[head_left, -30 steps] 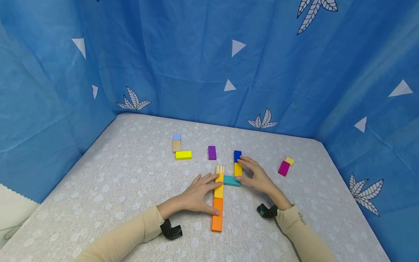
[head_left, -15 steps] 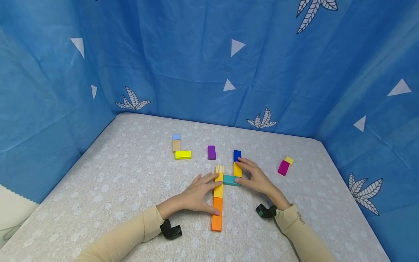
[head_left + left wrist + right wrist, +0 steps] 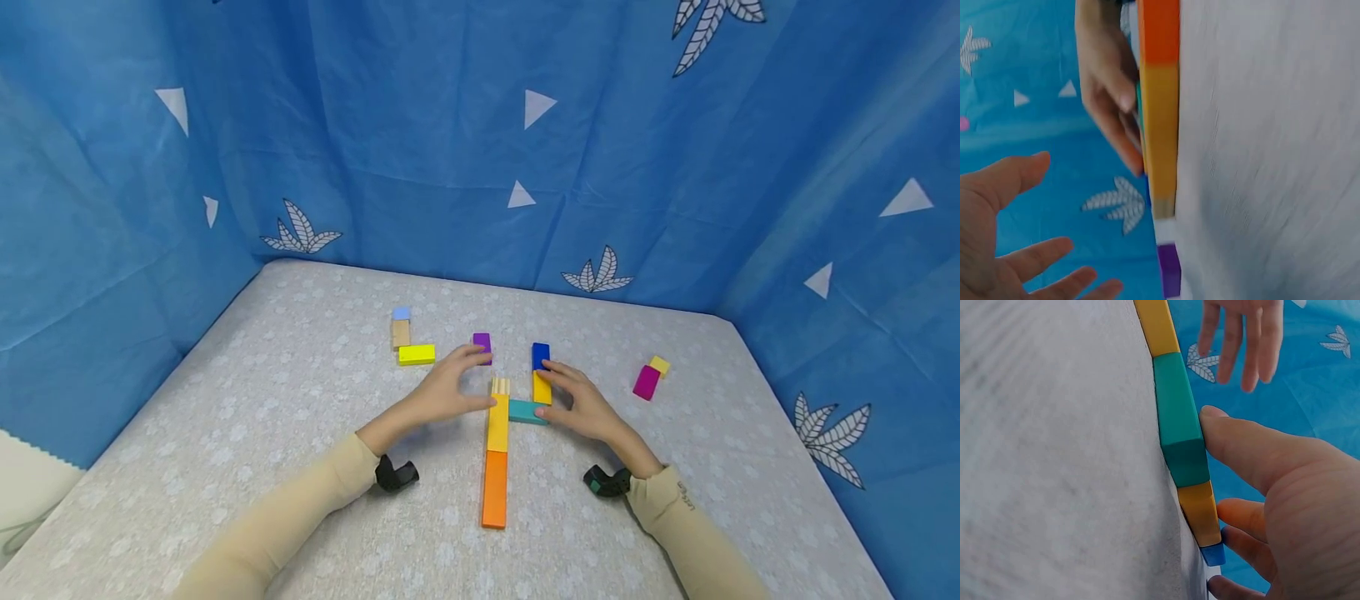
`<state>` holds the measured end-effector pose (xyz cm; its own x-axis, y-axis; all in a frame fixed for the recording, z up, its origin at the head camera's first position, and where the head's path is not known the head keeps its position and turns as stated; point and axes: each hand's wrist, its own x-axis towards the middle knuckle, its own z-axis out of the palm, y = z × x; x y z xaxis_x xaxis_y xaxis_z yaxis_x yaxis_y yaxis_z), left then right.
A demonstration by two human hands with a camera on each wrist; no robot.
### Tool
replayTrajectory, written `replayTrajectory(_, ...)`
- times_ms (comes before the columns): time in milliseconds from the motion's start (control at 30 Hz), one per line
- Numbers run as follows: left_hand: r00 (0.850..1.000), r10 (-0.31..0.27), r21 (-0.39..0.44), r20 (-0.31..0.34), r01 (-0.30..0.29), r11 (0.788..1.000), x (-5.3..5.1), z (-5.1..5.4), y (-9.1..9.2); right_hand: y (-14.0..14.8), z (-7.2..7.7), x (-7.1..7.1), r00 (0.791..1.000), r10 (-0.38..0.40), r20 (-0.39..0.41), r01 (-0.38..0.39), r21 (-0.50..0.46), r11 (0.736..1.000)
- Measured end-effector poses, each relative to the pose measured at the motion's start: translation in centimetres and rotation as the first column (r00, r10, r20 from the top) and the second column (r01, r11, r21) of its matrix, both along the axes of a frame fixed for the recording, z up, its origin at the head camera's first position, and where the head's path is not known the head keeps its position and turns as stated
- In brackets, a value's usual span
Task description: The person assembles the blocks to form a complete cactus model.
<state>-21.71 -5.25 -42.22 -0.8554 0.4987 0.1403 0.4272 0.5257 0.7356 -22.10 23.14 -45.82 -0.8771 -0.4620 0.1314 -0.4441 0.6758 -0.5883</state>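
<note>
A long orange block [image 3: 494, 492], an amber block [image 3: 498, 429] and a small striped block [image 3: 501, 386] lie end to end on the cloth. A teal block [image 3: 522, 411] branches rightward from the amber one; beyond its right end run a yellow block [image 3: 541, 390] and a dark blue block [image 3: 540, 354]. My right hand [image 3: 590, 408] rests its thumb on the teal block, its other fingers at the yellow and blue ones. With fingers spread, my left hand [image 3: 438, 392] hovers over the left side of the amber block, apart from it in the left wrist view, holding nothing.
A purple block [image 3: 480, 339] lies behind my left fingers. Farther left are a bright yellow block [image 3: 416, 356], a wooden block [image 3: 401, 335] and a light blue block [image 3: 401, 313]. At right lie a magenta block [image 3: 646, 383] and a pale yellow block [image 3: 660, 365]. Blue curtains [image 3: 435, 125] surround the table.
My left hand has lifted off the amber and orange blocks and moved forward, away from me. My right hand stays by the teal, yellow and blue blocks, its thumb shifted slightly left.
</note>
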Motion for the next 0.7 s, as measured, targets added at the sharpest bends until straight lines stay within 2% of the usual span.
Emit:
replayTrajectory(133, 0.996, 0.090, 0.049, -0.001, -0.090, 0.995, -2.7, 0.2, -0.3, 0.0, 0.0, 0.1, 1.000, 0.003, 0.000, -0.003, -0.003, 1.000)
replayTrajectory(300, 0.986, 0.141, 0.058, 0.091, -0.146, 0.988, -5.0, -0.1, -0.1, 0.0, 0.1, 0.1, 1.000, -0.001, 0.002, 0.001, -0.014, 1.000)
replayTrajectory(467, 0.969, 0.179, 0.045, 0.168, -0.189, 0.981, -6.5, -0.9, 0.3, 0.1, 0.0, 0.1, 1.000, -0.004, 0.002, 0.004, -0.007, 1.000)
replayTrajectory(700, 0.948, 0.226, 0.019, 0.224, -0.236, 0.972, -7.8, -1.7, 0.7, 0.0, 0.0, 0.1, 1.000, -0.015, 0.012, 0.015, 0.001, 1.000)
